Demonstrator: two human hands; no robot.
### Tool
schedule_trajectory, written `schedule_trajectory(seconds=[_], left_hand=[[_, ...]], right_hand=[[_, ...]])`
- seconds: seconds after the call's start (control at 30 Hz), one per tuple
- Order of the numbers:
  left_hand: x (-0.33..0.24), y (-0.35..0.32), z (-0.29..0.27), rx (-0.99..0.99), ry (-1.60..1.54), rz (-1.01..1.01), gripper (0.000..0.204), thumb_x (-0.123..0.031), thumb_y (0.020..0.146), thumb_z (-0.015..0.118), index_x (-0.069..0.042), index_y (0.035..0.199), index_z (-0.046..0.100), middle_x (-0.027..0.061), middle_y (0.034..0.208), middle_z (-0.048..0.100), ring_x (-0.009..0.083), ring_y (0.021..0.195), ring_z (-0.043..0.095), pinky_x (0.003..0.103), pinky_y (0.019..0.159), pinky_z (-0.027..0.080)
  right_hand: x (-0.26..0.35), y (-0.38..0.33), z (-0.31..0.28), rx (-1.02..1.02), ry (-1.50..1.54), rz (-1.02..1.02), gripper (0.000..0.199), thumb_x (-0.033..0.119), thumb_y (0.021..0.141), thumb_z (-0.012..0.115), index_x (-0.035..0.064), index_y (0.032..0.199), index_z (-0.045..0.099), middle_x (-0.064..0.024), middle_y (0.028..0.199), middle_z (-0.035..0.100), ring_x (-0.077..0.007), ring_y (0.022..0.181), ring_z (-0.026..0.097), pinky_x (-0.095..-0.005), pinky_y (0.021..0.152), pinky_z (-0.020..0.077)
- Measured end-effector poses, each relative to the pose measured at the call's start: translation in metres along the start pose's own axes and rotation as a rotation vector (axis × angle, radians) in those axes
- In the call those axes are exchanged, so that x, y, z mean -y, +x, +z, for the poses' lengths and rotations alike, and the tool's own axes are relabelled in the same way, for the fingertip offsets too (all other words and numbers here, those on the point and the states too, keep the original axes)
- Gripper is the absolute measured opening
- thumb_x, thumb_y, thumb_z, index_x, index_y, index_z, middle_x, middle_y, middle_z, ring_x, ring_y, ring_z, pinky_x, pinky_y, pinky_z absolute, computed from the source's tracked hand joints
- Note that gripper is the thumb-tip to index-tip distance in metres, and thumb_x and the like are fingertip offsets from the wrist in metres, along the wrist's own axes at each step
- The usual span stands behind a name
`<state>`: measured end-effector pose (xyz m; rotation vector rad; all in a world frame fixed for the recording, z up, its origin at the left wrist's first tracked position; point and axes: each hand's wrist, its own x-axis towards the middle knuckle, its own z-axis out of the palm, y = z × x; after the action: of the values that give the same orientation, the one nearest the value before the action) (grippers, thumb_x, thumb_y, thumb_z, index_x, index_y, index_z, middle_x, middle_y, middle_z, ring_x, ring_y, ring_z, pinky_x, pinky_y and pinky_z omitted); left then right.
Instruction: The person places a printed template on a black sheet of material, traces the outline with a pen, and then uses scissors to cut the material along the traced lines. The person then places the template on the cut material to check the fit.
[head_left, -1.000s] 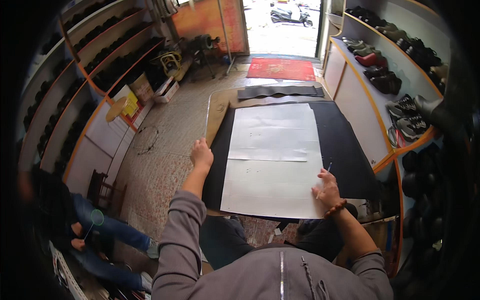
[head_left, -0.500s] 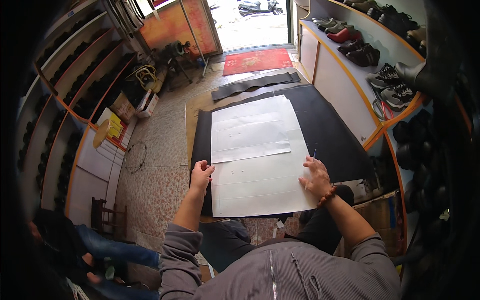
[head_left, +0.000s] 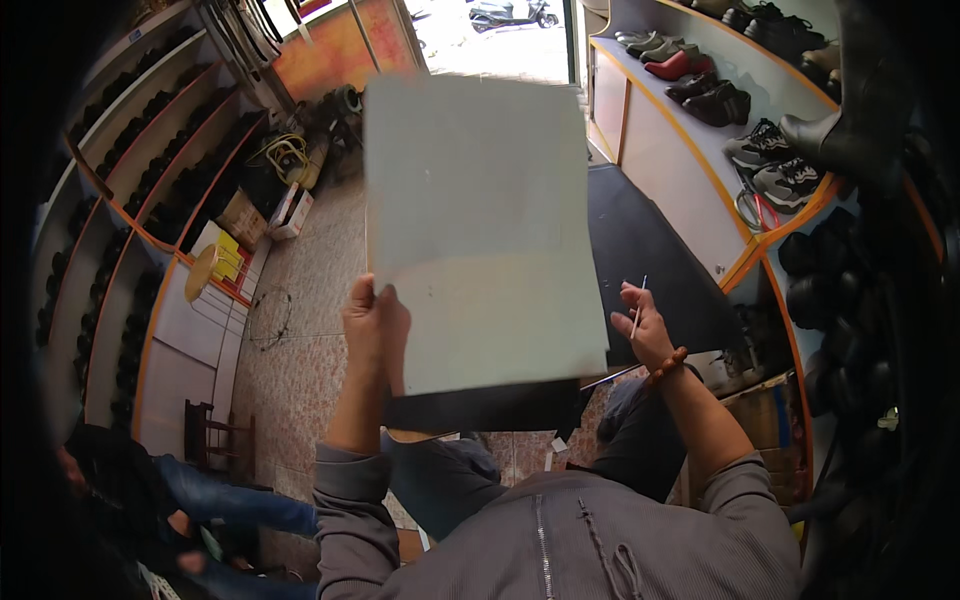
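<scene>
A large white paper sheet [head_left: 485,230] is raised off the table and tilted up in front of me. My left hand [head_left: 368,320] grips its left edge near the lower corner, fingers closed. Its upper part looks darker than the lower part. To the right of the sheet, my right hand [head_left: 648,328] is closed around a slim white pen [head_left: 637,312], apart from the paper. Black sheet material [head_left: 660,255] lies on the table beneath, partly hidden by the raised sheet.
Shelves of shoes [head_left: 715,100] stand on the right, with dark shoe racks [head_left: 150,130] on the left. A round stool [head_left: 203,272] and a small dark chair [head_left: 212,435] are at the left. Another person's jeans-clad leg [head_left: 235,492] shows at lower left.
The white sheet has come up off the black material, lifted by my left hand. My right hand has left the sheet's right edge, still holding the pen.
</scene>
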<state>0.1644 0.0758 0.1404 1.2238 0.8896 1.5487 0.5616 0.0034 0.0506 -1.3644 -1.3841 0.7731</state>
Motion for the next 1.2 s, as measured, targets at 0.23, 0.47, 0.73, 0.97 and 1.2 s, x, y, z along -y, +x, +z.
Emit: schedule_trajectory(seconds=[0.23, 0.47, 0.73, 0.97, 1.2], left_hand=[[-0.059, 0.036, 0.005, 0.042, 0.231, 0.328, 0.025, -0.008, 0.09, 0.062, -0.002, 0.113, 0.059, 0.0032, 0.11, 0.059, 0.0099, 0.099, 0.052, 0.025, 0.089, 0.041], [0.027, 0.051, -0.058, 0.332, -0.677, -0.214, 0.028, -0.026, 0.097, 0.045, -0.006, 0.111, 0.058, 0.0142, 0.105, 0.065, 0.0242, 0.105, 0.06, 0.045, 0.102, 0.043], [0.069, -0.019, -0.108, -0.024, -0.54, -0.565, 0.05, -0.04, 0.1, 0.04, 0.0, 0.13, 0.047, 0.0163, 0.127, 0.058, 0.0246, 0.112, 0.059, 0.037, 0.099, 0.046], [0.035, -0.054, -0.122, 0.245, -0.228, -0.803, 0.054, -0.04, 0.098, 0.049, -0.003, 0.136, 0.041, 0.0147, 0.125, 0.058, 0.0227, 0.107, 0.06, 0.037, 0.089, 0.051], [0.041, -0.054, -0.092, 0.022, 0.241, -0.704, 0.057, 0.009, 0.086, 0.056, 0.001, 0.138, 0.034, 0.0188, 0.118, 0.06, 0.0222, 0.103, 0.062, 0.034, 0.087, 0.051]], right_hand=[[0.036, 0.045, -0.034, -0.075, 0.744, 0.137, 0.04, 0.039, 0.095, 0.056, 0.0121, 0.122, 0.046, -0.0079, 0.136, 0.044, -0.0241, 0.116, 0.051, -0.0374, 0.094, 0.0453], [0.054, 0.031, -0.025, 0.119, 0.945, 0.209, 0.06, 0.055, 0.095, 0.043, 0.0018, 0.123, 0.045, -0.0142, 0.129, 0.052, -0.0246, 0.119, 0.052, -0.0395, 0.098, 0.0482], [0.047, -0.024, 0.02, 0.249, 0.732, 0.414, 0.055, 0.029, 0.083, 0.072, 0.01, 0.126, 0.042, -0.0084, 0.131, 0.044, -0.0192, 0.117, 0.045, -0.0341, 0.088, 0.0468], [0.05, -0.046, 0.044, 0.172, 0.537, 0.392, 0.044, 0.005, 0.085, 0.063, 0.0011, 0.123, 0.04, -0.0043, 0.086, 0.059, -0.0086, 0.075, 0.061, -0.0217, 0.071, 0.0507], [0.025, -0.011, 0.058, 0.117, 0.182, 0.221, 0.046, -0.002, 0.078, 0.064, 0.0021, 0.121, 0.048, -0.0106, 0.111, 0.057, -0.0086, 0.07, 0.052, -0.0271, 0.07, 0.0483]])
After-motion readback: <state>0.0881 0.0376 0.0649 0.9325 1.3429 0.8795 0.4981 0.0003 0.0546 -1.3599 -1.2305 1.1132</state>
